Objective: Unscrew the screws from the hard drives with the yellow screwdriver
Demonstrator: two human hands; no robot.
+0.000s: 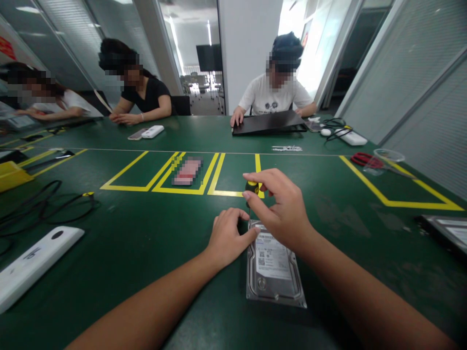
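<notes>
A silver hard drive [273,282] with a white label lies flat on the green table in front of me. My right hand [284,209] pinches the yellow and black handle of a small screwdriver [251,186] between thumb and fingertips. The screwdriver stands roughly upright, its shaft pointing down at the drive's far left corner. Around that same corner my left hand [226,238] grips the drive, thumb on the top face and fingers curled by the far edge. Whether the screwdriver's tip sits in a screw cannot be made out.
At the left stands a white power bank [40,262] near black cables [47,206]. Yellow tape frames [182,191] mark the table, one around a pixelated pink item [188,171]. Red-handled scissors [367,160] and another drive [447,233] lie right. Across the table, a person handles a black panel [270,124].
</notes>
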